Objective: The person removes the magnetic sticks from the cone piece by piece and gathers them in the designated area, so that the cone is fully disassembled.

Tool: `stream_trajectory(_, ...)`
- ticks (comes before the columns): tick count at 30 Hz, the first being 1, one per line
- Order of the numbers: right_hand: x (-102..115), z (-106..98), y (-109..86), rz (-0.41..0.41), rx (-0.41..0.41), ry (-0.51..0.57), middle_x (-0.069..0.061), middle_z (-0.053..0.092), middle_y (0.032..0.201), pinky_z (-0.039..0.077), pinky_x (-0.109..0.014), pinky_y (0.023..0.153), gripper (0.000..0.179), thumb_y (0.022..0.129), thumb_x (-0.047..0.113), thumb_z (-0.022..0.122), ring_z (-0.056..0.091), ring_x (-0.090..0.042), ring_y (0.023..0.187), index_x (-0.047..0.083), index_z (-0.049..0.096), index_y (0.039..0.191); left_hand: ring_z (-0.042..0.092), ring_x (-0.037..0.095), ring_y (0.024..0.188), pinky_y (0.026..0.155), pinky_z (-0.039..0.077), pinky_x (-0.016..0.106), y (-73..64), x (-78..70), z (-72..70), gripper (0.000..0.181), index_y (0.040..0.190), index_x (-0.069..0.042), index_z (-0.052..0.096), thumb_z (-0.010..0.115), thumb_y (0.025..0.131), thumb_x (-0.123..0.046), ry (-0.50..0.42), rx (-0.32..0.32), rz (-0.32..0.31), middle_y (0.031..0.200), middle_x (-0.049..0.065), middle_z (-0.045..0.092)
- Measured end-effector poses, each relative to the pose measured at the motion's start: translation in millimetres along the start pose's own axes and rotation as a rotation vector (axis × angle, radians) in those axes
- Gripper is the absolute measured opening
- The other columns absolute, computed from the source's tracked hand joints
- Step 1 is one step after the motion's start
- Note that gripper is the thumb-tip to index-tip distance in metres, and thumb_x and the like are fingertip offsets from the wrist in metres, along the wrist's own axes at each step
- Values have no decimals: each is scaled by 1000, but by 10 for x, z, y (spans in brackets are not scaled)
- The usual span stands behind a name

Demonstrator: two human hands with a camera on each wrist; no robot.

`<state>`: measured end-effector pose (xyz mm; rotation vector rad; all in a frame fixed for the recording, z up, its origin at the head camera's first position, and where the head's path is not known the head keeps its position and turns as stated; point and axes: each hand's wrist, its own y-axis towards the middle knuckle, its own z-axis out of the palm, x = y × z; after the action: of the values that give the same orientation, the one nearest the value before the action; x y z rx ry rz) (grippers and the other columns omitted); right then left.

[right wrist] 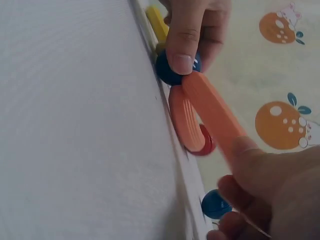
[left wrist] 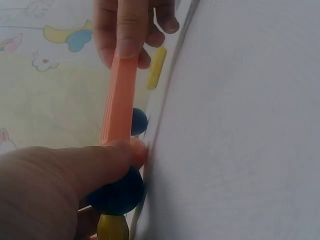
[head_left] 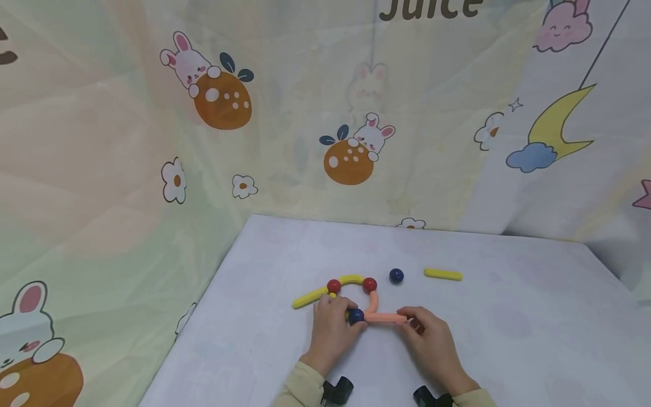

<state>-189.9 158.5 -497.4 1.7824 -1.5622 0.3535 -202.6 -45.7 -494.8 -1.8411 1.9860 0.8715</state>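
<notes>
My left hand (head_left: 330, 327) grips a dark blue ball (head_left: 355, 316) between thumb and fingers. From that ball a straight orange-pink stick (head_left: 385, 318) runs right, its far end pinched by my right hand (head_left: 429, 342). A curved orange-pink piece (head_left: 374, 301) also leads from the blue ball to a red ball (head_left: 369, 284). A curved yellow piece (head_left: 351, 279) links it with a second red ball (head_left: 333, 285), which has a straight yellow stick (head_left: 311, 298) pointing left. In the left wrist view, a yellow end (left wrist: 113, 227) meets the blue ball; my left hand hides part of the shape.
A loose blue ball (head_left: 396, 276) lies behind the joined pieces. Farther right is a loose yellow stick (head_left: 443, 275). The white table (head_left: 524, 328) ends at a printed cloth backdrop (head_left: 285, 130) behind and on the left.
</notes>
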Motion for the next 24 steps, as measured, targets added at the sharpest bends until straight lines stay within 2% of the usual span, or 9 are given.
stream_trajectory(3, 1, 13, 16, 61, 59, -5, 7, 67, 92, 47, -22, 64, 23, 84, 10, 76, 53, -8, 74, 17, 70, 105, 39, 14, 95, 76, 34, 29, 3, 10, 0, 40, 98, -21, 67, 87, 70, -42, 11, -9, -4, 90, -10, 59)
stream_trajectory(6, 8, 22, 29, 83, 75, 6, 6, 68, 91, 46, -22, 63, 22, 84, 10, 76, 53, -9, 72, 16, 71, 104, 39, 14, 96, 76, 34, 29, 3, 15, 2, 40, 98, -20, 67, 87, 70, -41, 5, -11, -11, 89, -11, 58)
stream_trajectory(11, 4, 19, 40, 70, 46, 42, 4, 69, 92, 48, -22, 64, 20, 85, 9, 75, 57, -9, 74, 15, 71, 104, 39, 12, 97, 76, 40, 26, 13, 8, 10, 40, 99, -19, 66, 88, 71, -37, -38, 0, -28, 91, -12, 57)
stream_trajectory(14, -26, 15, 43, 58, 2, 63, 3, 70, 95, 51, -23, 66, 18, 86, 10, 74, 61, -8, 75, 14, 70, 103, 40, 11, 97, 76, 44, 25, 19, -2, 10, 39, 99, -18, 65, 87, 71, -35, -62, 0, -31, 93, -11, 57)
stream_trajectory(18, -113, -101, 99, 182, -54, 120, -3, 69, 98, 50, -23, 58, 18, 91, 12, 70, 61, -10, 70, 11, 68, 109, 41, 12, 95, 75, 45, 24, 27, 7, -5, 38, 98, -17, 65, 88, 71, -31, -72, -30, -31, 93, -9, 59)
stream_trajectory(21, -235, -239, 173, 287, -94, 117, -9, 68, 103, 48, -22, 55, 21, 93, 15, 67, 60, -14, 71, 9, 67, 114, 41, 12, 95, 74, 46, 23, 33, 21, -4, 37, 98, -16, 66, 88, 71, -30, -69, -46, -42, 93, -8, 59)
stream_trajectory(24, -408, -339, 224, 333, -100, 71, -11, 68, 111, 45, -22, 63, 25, 95, 19, 65, 61, -17, 83, 10, 67, 118, 41, 13, 96, 73, 46, 23, 28, 23, 7, 37, 97, -16, 66, 88, 71, -30, -65, -47, -59, 93, -9, 59)
